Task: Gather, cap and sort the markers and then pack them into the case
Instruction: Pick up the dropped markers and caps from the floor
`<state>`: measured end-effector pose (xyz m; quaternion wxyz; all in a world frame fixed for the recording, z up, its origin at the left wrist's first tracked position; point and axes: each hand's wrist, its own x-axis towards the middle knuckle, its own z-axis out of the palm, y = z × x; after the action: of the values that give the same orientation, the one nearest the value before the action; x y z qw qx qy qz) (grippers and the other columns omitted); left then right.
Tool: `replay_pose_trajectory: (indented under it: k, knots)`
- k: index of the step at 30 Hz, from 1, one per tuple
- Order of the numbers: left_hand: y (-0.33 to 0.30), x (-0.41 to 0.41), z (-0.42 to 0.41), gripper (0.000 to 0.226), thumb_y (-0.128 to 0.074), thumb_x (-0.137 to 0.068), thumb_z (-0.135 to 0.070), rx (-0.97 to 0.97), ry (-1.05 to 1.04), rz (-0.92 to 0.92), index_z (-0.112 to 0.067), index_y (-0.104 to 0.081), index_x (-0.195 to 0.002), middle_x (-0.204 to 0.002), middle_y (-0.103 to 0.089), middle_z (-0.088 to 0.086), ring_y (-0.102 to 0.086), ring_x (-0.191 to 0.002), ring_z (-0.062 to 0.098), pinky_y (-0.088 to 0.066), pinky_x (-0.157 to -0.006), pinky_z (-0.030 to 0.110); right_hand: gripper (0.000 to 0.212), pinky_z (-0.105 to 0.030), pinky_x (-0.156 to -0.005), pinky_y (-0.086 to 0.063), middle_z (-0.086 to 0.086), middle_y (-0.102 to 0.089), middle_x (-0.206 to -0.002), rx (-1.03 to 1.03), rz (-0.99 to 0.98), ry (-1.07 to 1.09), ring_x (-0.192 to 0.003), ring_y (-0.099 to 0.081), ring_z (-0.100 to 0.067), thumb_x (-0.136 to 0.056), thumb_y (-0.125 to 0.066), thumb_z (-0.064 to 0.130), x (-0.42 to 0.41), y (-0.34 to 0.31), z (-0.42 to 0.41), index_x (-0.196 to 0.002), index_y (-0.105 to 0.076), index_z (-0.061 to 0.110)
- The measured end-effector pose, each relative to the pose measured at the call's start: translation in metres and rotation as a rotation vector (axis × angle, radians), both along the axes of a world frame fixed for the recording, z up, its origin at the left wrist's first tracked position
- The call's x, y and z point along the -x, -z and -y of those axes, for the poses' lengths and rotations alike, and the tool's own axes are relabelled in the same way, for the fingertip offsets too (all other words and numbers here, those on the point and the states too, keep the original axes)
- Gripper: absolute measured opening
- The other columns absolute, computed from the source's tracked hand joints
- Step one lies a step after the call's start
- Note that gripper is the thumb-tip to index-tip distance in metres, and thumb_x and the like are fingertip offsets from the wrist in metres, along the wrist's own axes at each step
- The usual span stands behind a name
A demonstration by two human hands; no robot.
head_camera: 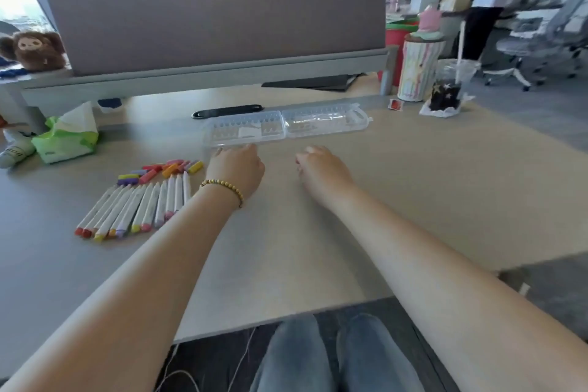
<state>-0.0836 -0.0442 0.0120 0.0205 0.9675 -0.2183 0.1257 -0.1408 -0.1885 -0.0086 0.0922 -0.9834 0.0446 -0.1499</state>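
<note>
The clear plastic case (284,124) lies open on the desk (413,184), both halves flat and side by side, and serves as the reference for all positions below. The left hand (235,169) sits at the near edge of the case's left half, fingers curled downward and apparently touching that edge; whether they grip it cannot be told. A beaded bracelet (222,186) circles that wrist. The right hand (321,165) rests on the desk just nearer than the case's middle, apart from it, fingers curled loosely together and holding nothing visible. The markers (140,204) lie in a fanned row nearer than the case and to its left, white barrels side by side. Loose coloured caps (159,170) are heaped between that row and the case. A green tissue pack (65,140) stands further left of the case, and a dark drink cup (448,87) stands beyond its right end.
</note>
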Motion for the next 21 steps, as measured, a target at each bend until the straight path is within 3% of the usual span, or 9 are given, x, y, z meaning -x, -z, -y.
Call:
replay_pose_trajectory:
  k: [4,13,17,21]
  knots:
    - [0.006,0.063,0.034,0.031,-0.033,-0.097,-0.021,0.048,0.150,-0.021,-0.007,-0.054,-0.114,-0.115,-0.057,0.014,-0.053,-0.106,0.033,-0.039,-0.086,0.035,0.022,-0.034,-0.084,-0.040,-0.012,-0.052,-0.112,0.012,-0.005,0.132,-0.113,-0.045,-0.031,-0.089,-0.042,0.002,0.078,0.004,0.022,-0.104,-0.057,0.007]
    - [0.013,0.204,0.115,0.031,-0.033,-0.097,-0.022,0.072,0.463,-0.059,-0.005,-0.055,-0.112,-0.109,-0.058,0.016,-0.055,-0.097,0.034,-0.041,-0.078,0.036,0.019,-0.031,-0.069,-0.029,-0.016,-0.054,-0.112,0.080,-0.016,0.418,-0.107,-0.049,-0.031,-0.088,-0.046,0.000,0.274,0.008,0.072,-0.104,-0.056,0.000]
    - [0.003,0.272,0.166,0.032,-0.035,-0.096,-0.022,0.141,0.615,-0.071,-0.005,-0.055,-0.115,-0.111,-0.056,0.017,-0.055,-0.098,0.034,-0.047,-0.079,0.039,0.016,-0.033,-0.072,-0.030,-0.017,-0.053,-0.110,0.075,0.031,0.583,-0.108,-0.046,-0.033,-0.087,-0.043,-0.002,0.358,0.007,0.106,-0.100,-0.054,0.000]
    - [0.020,0.350,0.233,0.031,-0.036,-0.096,-0.021,0.107,0.781,-0.088,-0.005,-0.055,-0.113,-0.115,-0.055,0.017,-0.053,-0.105,0.034,-0.045,-0.085,0.040,0.021,-0.038,-0.080,-0.040,-0.016,-0.053,-0.115,0.088,0.018,0.735,-0.110,-0.047,-0.032,-0.090,-0.042,0.003,0.441,0.036,0.149,-0.107,-0.054,0.002]
